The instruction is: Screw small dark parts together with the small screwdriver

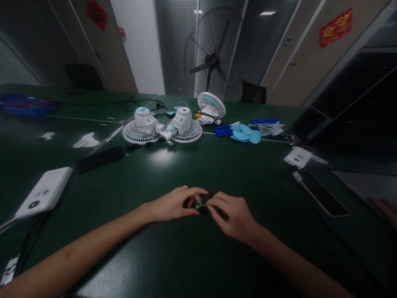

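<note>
Near the middle of the dark green table (pixel 173 169), my left hand (pixel 178 203) curves its thumb and fingers around a small green part (pixel 199 205). From the other side, my right hand (pixel 231 213) pinches a thin, light-coloured piece whose tip meets the green part. The piece is too small to name. A small dark thing lies just below, between the two hands.
Two white fans (pixel 182 124) lie face down beyond my hands, with a third small fan (pixel 211 108) behind. Blue fan blades (pixel 245 133) are to their right. A white power bank (pixel 45 193) is left, a phone (pixel 321 192) right; another person's hand (pixel 384 209) is at the right edge.
</note>
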The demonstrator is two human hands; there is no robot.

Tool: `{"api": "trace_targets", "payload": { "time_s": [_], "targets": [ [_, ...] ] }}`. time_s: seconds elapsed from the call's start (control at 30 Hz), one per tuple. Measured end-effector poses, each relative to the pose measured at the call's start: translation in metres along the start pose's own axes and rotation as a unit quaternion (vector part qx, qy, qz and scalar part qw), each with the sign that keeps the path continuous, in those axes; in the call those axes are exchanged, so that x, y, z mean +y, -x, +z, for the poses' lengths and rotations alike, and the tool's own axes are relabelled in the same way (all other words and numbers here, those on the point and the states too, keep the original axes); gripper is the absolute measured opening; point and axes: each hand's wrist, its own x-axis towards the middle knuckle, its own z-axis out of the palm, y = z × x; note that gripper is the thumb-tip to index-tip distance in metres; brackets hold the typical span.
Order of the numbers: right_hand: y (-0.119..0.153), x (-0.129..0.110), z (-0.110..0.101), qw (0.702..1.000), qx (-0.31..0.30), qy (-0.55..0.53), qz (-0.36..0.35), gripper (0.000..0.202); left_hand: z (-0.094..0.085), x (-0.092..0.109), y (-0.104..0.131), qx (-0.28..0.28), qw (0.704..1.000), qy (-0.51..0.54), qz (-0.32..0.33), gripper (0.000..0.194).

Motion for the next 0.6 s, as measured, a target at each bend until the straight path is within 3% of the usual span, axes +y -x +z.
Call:
{"api": "trace_targets", "payload": {
  "time_s": [0.2, 0.6],
  "targets": [
    [-0.0005, -0.0028, -0.0006, 1.000, -0.025, 0.018, 0.000, 0.017, -0.0014, 0.0012, 0.0005, 0.004, 1.000, -0.002, -0.003, 0.061],
    [-0.0006, 0.0014, 0.0025, 0.999, 0.018, 0.025, 0.034, 0.018, -0.0009, 0.0004, 0.0019, 0.005, 1.000, -0.013, -0.020, 0.063]
  ]
}}
